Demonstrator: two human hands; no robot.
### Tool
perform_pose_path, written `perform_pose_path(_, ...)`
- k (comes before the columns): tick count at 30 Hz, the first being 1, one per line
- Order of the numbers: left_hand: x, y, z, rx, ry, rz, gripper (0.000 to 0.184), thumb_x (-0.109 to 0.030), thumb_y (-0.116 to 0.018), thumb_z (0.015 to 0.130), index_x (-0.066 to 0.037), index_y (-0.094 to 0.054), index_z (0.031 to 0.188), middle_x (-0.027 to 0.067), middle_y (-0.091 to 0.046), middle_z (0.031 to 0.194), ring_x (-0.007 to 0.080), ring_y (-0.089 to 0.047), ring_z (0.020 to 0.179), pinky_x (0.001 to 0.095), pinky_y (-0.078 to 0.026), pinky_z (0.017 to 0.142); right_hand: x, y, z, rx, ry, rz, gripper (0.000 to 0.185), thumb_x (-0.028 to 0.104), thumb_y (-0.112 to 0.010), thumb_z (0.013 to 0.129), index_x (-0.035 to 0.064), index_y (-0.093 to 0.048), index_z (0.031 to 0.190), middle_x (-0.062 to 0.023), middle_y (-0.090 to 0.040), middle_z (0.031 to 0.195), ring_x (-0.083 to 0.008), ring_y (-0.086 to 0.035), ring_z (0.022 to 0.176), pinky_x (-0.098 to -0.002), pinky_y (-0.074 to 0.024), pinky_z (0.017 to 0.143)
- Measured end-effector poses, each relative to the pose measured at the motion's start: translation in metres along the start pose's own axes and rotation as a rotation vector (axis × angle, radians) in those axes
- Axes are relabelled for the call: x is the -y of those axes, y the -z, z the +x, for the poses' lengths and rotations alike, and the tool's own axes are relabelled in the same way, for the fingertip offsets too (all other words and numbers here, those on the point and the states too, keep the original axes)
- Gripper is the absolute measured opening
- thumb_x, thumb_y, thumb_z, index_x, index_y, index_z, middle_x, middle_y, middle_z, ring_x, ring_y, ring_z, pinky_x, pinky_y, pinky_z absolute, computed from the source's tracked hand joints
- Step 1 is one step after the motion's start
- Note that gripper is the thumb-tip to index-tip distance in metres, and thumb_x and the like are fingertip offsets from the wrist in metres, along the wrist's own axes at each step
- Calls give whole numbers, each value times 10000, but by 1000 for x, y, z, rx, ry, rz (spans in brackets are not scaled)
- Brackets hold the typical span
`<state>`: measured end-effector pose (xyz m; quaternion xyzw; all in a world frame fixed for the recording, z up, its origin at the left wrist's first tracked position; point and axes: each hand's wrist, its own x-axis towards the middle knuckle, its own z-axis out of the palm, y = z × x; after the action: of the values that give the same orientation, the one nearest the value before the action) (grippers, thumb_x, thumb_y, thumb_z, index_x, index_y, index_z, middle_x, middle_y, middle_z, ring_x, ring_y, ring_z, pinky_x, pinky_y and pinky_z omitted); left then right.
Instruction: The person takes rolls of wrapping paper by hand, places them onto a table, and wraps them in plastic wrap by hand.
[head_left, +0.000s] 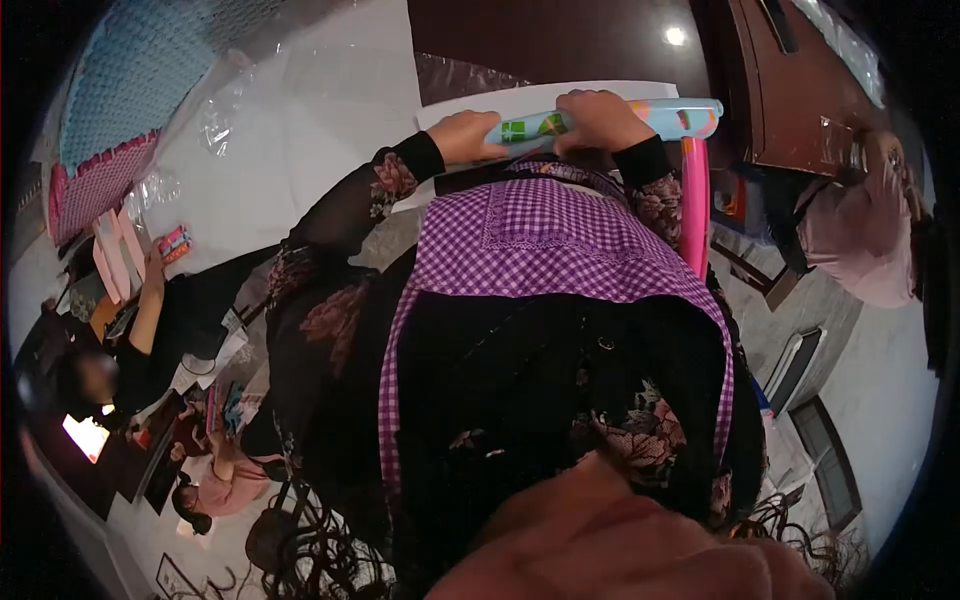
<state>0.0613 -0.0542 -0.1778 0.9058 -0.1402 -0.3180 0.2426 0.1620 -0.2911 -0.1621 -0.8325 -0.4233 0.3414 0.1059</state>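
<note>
A light-blue roll with green and pink print lies crosswise at the table edge, just beyond my purple checked apron. My left hand is closed around its left end. Further right, my right hand grips the roll from above, with fingers bent over it. The roll's right end sticks out past that hand. I cannot tell whether it is paper or plastic sheet. A white sheet lies just behind the roll. Beneath the roll's right part stands a bright pink curved edge, close to my right sleeve.
The white tabletop carries crumpled clear plastic on the left. Turquoise woven material is at the far left. A co-worker's hand is beside a small colourful packet. A brown wooden cabinet stands right. Other people are nearby.
</note>
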Motion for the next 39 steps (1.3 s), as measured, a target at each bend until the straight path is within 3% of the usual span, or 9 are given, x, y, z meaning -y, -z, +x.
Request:
perform_pose_path(3,13,1,2,354,-97,-518,522,-337,-673,825,45,-512,1142,166,-623,977,215,-594,822,344,-473,734,9,1,-2,-49,20,25,518,488,-730,639,50,-633,899,-137,-637,846,-337,-606,868,-447,-474,714)
perform_pose_path(8,-3,-13,-10,155,-110,-254,464,-355,-622,864,38,-482,1069,208,-602,961,295,-607,824,395,-477,715,-8,-24,1,46,-15,65,609,537,-708,676,18,-637,987,-149,-634,984,-295,-615,937,-406,-494,745)
perform_pose_path(13,-10,-24,-17,-118,-52,12,499,-439,-601,846,38,-477,923,229,-594,835,381,-590,746,476,-463,634,3,-2,2,173,-31,105,533,480,-724,654,49,-654,960,-156,-633,875,-355,-598,858,-439,-471,739)
perform_pose_path(15,4,-29,-5,-52,-66,-125,501,-440,-601,847,45,-492,917,226,-592,828,371,-587,731,466,-455,628,-3,-12,2,-38,82,44,539,448,-726,654,42,-623,993,-168,-629,880,-366,-598,850,-445,-473,732)
perform_pose_path(20,25,-31,2,153,-202,-635,492,-442,-608,848,38,-537,934,228,-585,820,333,-591,731,428,-443,624,8,-4,-1,59,-11,-75,556,448,-729,651,53,-603,1020,-167,-629,907,-352,-600,889,-437,-477,749)
perform_pose_path(24,17,-24,1,180,-212,-565,443,-396,-580,895,29,-516,1001,181,-582,857,285,-570,701,417,-461,622,-2,-16,-1,78,-1,4,576,478,-732,640,50,-624,1011,-160,-634,919,-348,-600,905,-438,-475,762)
perform_pose_path(29,-9,-17,-14,-46,-83,-59,519,-462,-630,822,27,-526,961,220,-611,848,384,-604,729,455,-469,650,-14,-22,4,180,-78,132,594,509,-727,632,42,-642,989,-154,-638,933,-342,-601,910,-438,-472,773)
perform_pose_path(35,3,-18,2,23,-170,-371,508,-441,-620,832,46,-563,968,215,-608,826,356,-609,722,431,-467,662,18,-10,8,17,200,-29,493,434,-724,633,70,-600,943,-125,-640,890,-320,-616,855,-428,-474,749)
perform_pose_path(39,3,-3,10,171,-139,-485,466,-428,-615,842,26,-591,947,148,-596,795,227,-582,702,370,-445,631,23,-17,15,-89,223,-3,428,403,-710,663,80,-591,918,-133,-638,828,-331,-619,813,-438,-483,694)
